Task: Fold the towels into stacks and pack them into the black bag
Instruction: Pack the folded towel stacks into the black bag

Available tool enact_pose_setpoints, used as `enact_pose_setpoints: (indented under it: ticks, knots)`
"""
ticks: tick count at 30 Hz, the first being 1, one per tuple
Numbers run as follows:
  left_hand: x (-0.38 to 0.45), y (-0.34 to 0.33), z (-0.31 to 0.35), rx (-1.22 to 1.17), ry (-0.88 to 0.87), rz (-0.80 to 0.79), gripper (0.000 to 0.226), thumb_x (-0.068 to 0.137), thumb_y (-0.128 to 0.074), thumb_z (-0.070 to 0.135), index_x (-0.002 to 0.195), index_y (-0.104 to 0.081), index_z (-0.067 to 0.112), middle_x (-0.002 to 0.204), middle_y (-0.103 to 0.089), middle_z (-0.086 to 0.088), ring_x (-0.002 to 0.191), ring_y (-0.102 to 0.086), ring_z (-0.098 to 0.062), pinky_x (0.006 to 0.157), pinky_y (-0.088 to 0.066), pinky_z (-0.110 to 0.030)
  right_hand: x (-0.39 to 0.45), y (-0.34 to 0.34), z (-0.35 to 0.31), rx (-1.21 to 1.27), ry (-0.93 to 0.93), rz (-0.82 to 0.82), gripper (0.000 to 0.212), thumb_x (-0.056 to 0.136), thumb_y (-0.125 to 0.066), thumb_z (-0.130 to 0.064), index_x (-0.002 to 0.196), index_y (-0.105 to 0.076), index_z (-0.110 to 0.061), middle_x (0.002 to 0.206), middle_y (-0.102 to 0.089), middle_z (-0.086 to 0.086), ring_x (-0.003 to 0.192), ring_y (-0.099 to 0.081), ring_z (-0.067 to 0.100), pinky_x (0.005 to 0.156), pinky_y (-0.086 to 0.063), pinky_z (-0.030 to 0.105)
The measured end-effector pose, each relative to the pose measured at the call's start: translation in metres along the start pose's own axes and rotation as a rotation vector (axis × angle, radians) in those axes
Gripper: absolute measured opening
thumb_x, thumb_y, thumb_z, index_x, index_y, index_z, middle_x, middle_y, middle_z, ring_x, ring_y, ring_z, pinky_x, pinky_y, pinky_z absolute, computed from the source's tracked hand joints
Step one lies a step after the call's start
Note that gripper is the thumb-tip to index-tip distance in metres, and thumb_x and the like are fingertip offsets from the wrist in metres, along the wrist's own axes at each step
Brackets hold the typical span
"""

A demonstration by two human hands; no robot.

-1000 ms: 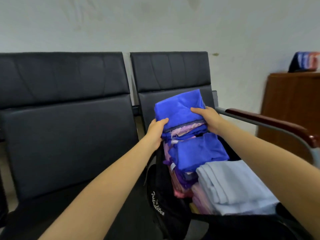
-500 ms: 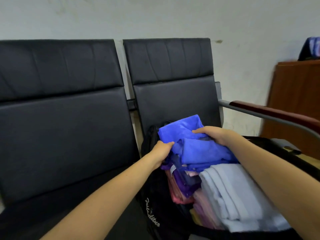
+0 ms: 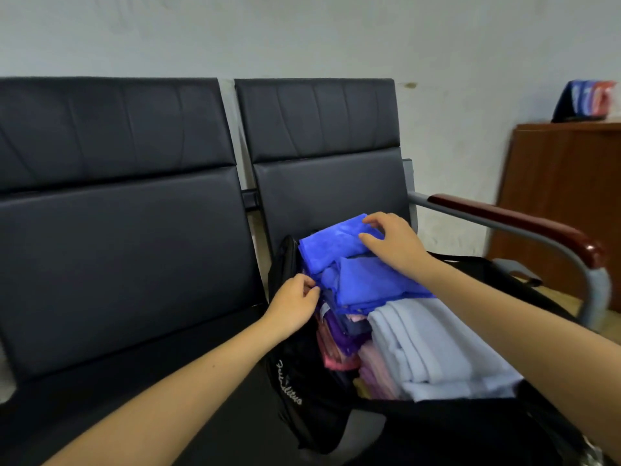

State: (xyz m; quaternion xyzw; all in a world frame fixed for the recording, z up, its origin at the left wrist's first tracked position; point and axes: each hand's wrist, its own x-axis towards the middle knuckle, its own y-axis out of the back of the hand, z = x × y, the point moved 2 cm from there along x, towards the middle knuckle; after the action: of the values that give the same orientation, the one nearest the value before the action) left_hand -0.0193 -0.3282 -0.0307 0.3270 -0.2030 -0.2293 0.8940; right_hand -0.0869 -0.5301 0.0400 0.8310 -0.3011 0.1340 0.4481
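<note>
— Starting from the left: the seat (image 3: 127, 264) beside the bag (image 3: 302, 375) is bare, so that side looks like the open room for moving. The left hand (image 3: 292, 306) sits at the bag's near rim, fingers (image 3: 311, 290) curled and pinching something at the stack's edge. Whether that is cloth or the bag's lip, I cannot tell.

— And the blue towel (image 3: 336, 247)?

— On top of the pile inside the bag, against the backrest. Soft, light and floppy, I'd judge; it will sag and unfold if lifted by one corner. Better pressed flat, or held by its folded edge. The right hand (image 3: 393, 243) lies on it, fingers spread and bent, pressing down.

— Tight spots?

— The pale towel (image 3: 433, 344) crowds the right half, and the armrest (image 3: 517, 223) hems that side in.
</note>
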Motion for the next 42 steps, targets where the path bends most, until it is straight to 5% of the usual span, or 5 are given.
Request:
enact_pose_setpoints:
  ticks: [6,19,27,34,42]
  knots:
    - [-0.051,-0.02,0.007,0.21,-0.199,-0.373,0.041,0.102,-0.04,0.03,0.085,-0.071,0.011,0.094,-0.072,-0.01,0.092,-0.064,-0.023,0.088,-0.047,-0.029,-0.061,0.01,-0.028,-0.007,0.087,-0.221,0.019,0.089,-0.065,-0.023,0.106,-0.068,-0.015,0.108,-0.066,-0.003,0.104,-0.059,0.014,0.097,-0.044,0.03]
    - [-0.091,-0.05,0.01,0.489,-0.105,-0.83,0.062,0.095,-0.021,0.064,0.145,-0.037,0.031,0.152,-0.038,0.002,0.136,-0.038,-0.023,0.109,-0.028,-0.03,-0.125,0.008,-0.008,-0.136,0.141,-0.211,0.024,0.092,-0.061,-0.035,0.113,-0.065,-0.024,0.12,-0.06,-0.007,0.118,-0.049,0.014,0.106,-0.035,0.035]
    - [-0.1,-0.03,-0.009,0.154,-0.212,-0.543,0.024,0.094,-0.052,0.045,0.075,-0.058,0.031,0.079,-0.058,0.008,0.084,-0.055,-0.012,0.082,-0.044,-0.033,-0.13,0.011,-0.004,-0.059,0.108,-0.244,0.022,0.093,-0.06,-0.031,0.113,-0.065,-0.023,0.122,-0.057,-0.009,0.12,-0.046,0.01,0.107,-0.03,0.025]
    - [-0.109,0.007,0.018,-0.148,-0.458,-0.24,0.025,0.085,-0.051,0.048,0.081,-0.059,0.024,0.08,-0.06,0.001,0.081,-0.058,-0.024,0.079,-0.047,-0.045,-0.125,0.024,-0.012,-0.163,0.087,-0.427,0.033,0.094,-0.059,-0.034,0.124,-0.06,-0.021,0.131,-0.055,-0.007,0.125,-0.044,0.008,0.108,-0.029,0.021]
    - [-0.124,0.033,0.074,-0.3,-0.563,-0.075,0.024,0.089,-0.053,0.033,0.071,-0.05,0.016,0.066,-0.049,0.004,0.063,-0.045,-0.014,0.064,-0.038,-0.025,-0.12,0.023,-0.014,-0.352,0.064,-0.463,0.043,0.089,-0.048,-0.049,0.124,-0.06,-0.027,0.129,-0.057,-0.006,0.121,-0.047,0.016,0.104,-0.037,0.035]
